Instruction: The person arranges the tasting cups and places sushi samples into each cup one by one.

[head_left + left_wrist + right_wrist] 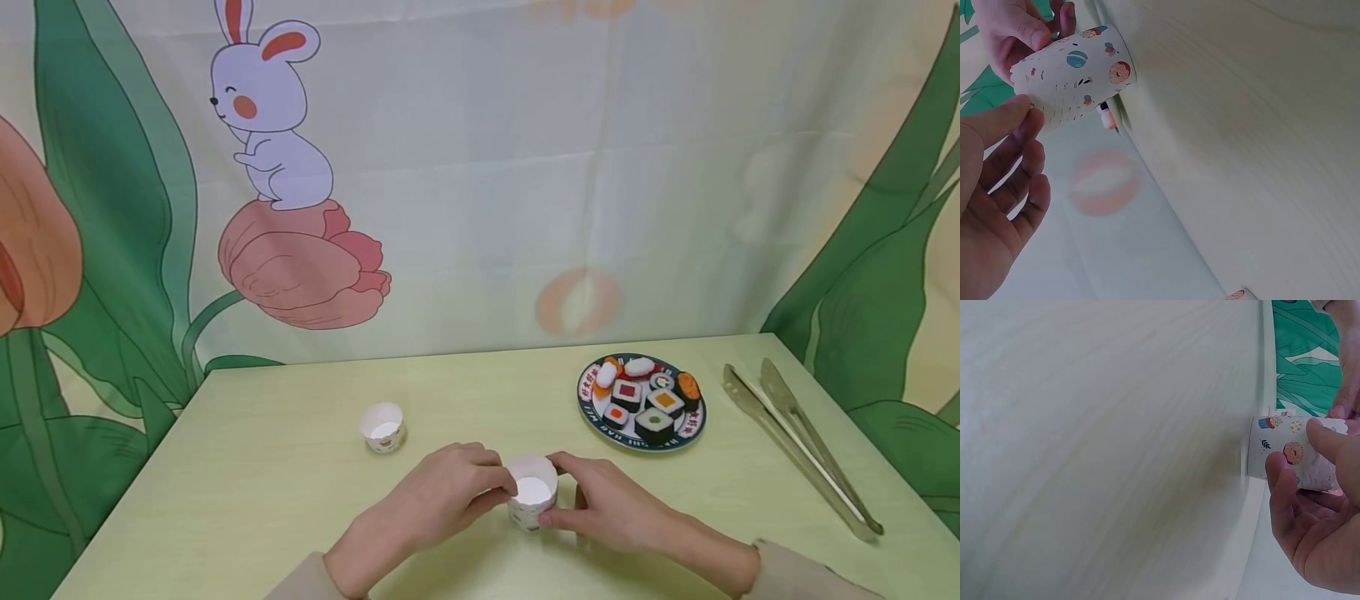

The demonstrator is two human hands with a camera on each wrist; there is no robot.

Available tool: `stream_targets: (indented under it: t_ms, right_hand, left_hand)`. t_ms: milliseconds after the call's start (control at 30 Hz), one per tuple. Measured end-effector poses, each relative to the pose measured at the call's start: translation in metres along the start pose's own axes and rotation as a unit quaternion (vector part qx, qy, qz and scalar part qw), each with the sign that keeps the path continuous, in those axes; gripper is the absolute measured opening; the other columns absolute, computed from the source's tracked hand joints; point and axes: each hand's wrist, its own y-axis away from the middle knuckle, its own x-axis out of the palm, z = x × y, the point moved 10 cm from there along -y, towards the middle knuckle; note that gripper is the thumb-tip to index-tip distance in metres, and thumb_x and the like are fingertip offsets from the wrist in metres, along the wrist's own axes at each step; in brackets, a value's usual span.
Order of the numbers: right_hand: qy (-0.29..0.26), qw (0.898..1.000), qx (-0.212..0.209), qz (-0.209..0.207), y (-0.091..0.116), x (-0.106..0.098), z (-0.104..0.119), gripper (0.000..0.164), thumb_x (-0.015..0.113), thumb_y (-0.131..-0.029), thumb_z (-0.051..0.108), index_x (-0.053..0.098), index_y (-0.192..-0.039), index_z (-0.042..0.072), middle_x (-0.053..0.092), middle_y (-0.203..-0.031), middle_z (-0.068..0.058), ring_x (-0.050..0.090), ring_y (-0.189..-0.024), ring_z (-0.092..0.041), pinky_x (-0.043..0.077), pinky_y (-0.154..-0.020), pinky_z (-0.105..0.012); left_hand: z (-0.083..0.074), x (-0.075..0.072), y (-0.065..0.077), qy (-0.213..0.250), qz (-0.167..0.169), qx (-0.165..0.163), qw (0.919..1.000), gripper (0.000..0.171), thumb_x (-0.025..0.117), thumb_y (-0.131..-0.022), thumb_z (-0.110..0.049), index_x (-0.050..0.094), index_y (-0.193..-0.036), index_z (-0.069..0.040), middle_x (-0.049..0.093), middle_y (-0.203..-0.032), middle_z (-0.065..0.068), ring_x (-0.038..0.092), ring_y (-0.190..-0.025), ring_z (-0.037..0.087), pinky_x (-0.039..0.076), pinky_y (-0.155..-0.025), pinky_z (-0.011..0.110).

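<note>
Grip: left hand (459, 486) pinches paper baking cup (533, 495) at rim; right hand (613, 505) clasps side, apparently steadying it upright.

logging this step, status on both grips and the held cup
Left grip pinching printed cup at rim. Right grip holding its side. Cup upright. Nothing seen in the way.

Left sleeve (303, 582) and right sleeve (795, 573), both plain pale beige, ending short of a bare left hand (457, 490) and a bare right hand (611, 502), slim fingers (1034, 157), short nails (1039, 39), cloth seemingly smooth, though cropped at the edge.
</note>
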Motion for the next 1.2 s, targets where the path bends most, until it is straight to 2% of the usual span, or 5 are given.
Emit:
stream_targets:
  t_ms: [733,1067,1200]
  right_hand:
    - [0.002,1.000,-0.002,-0.005,0.000,-0.001,-0.001,0.057,0.080,-0.091,0.036,0.057,-0.136,0.009,0.066,-0.094,0.007,0.060,-0.058,-0.014,0.049,-0.054,-0.027]
    - [0.003,1.000,0.005,-0.006,0.000,-0.001,-0.003,0.055,0.079,-0.092,0.036,0.058,-0.134,0.010,0.066,-0.096,0.007,0.061,-0.059,-0.015,0.050,-0.054,-0.028]
    - [0.005,1.000,0.009,-0.003,-0.002,-0.001,-0.004,0.059,0.079,-0.092,0.038,0.056,-0.137,0.008,0.066,-0.097,0.007,0.061,-0.060,-0.015,0.050,-0.055,-0.028]
  left_hand:
    - [-0.004,-0.023,0.002,-0.013,-0.071,0.019,0.9972,0.009,0.081,-0.090,-0.009,0.076,-0.096,-0.014,0.067,-0.087,-0.009,0.062,-0.082,0.008,0.051,-0.078,0.023]
    - [-0.005,-0.035,0.004,-0.009,-0.099,0.021,0.9948,0.010,0.080,-0.090,-0.008,0.075,-0.096,-0.014,0.068,-0.089,-0.009,0.062,-0.084,0.008,0.052,-0.079,0.022]
    - [-0.001,-0.040,0.005,-0.011,-0.108,0.012,0.9941,0.011,0.081,-0.089,-0.007,0.075,-0.096,-0.013,0.068,-0.090,-0.008,0.063,-0.085,0.009,0.052,-0.079,0.023]
